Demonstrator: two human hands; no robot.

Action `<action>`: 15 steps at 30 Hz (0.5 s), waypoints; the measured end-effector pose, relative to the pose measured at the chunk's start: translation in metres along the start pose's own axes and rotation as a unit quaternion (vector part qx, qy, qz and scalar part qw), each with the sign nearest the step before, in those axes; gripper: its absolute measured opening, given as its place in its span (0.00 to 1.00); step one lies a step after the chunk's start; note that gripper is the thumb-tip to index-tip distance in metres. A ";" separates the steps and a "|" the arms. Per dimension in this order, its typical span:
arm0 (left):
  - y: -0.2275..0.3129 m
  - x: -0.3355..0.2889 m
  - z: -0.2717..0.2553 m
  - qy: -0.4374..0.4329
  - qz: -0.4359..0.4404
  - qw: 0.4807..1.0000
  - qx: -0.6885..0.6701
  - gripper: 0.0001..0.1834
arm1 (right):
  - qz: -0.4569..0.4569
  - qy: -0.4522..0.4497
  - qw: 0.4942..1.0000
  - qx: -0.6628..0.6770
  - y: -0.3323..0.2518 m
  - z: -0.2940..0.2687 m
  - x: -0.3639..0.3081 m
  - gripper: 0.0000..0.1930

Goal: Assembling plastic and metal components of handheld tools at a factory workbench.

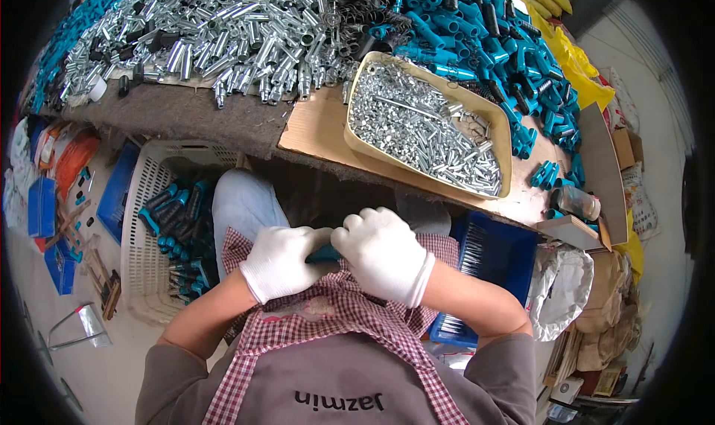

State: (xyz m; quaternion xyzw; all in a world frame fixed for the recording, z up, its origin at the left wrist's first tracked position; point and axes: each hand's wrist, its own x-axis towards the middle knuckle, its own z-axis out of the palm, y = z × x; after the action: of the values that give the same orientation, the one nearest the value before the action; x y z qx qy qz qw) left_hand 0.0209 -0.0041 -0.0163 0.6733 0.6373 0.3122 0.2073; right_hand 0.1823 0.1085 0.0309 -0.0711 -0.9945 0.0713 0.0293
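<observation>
Both hands wear white gloves and meet in front of my apron, above my lap. My left hand (287, 261) is closed around a teal plastic tubular part (324, 254), of which only a short stretch shows between the hands. Pressed up against it on the right is my right hand (381, 252), its fingers curled into a fist. What lies inside the right fingers is hidden by the glove. Beyond the hands, on the bench, stands a cream tray (505, 149) with small silvery metal pins and sleeves in it.
Silvery metal tubes (246, 38) are heaped on the bench's left, teal tubular parts (491, 45) on its right. A white basket (145, 276) with teal-and-black pieces stands left of my knee. A blue bin (518, 265) with metal rods sits at my right, beside a white sack (562, 291).
</observation>
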 end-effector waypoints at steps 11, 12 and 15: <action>0.002 -0.007 0.003 -0.053 0.063 0.996 0.047 0.22 | 0.134 -0.287 0.823 0.472 0.059 0.025 -0.004 0.25; 0.003 -0.009 0.004 -0.068 0.060 0.994 0.056 0.22 | 0.143 -0.303 0.782 0.526 0.056 0.030 -0.006 0.25; 0.002 -0.010 0.005 -0.070 0.060 0.994 0.050 0.22 | 0.149 -0.291 0.804 0.496 0.052 0.036 -0.009 0.23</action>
State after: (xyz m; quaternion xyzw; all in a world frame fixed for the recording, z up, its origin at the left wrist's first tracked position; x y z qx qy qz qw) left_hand 0.0255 -0.0139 -0.0200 0.7400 0.5947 0.2438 0.1982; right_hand 0.1954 0.1531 -0.0127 -0.1697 -0.7626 0.5758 -0.2410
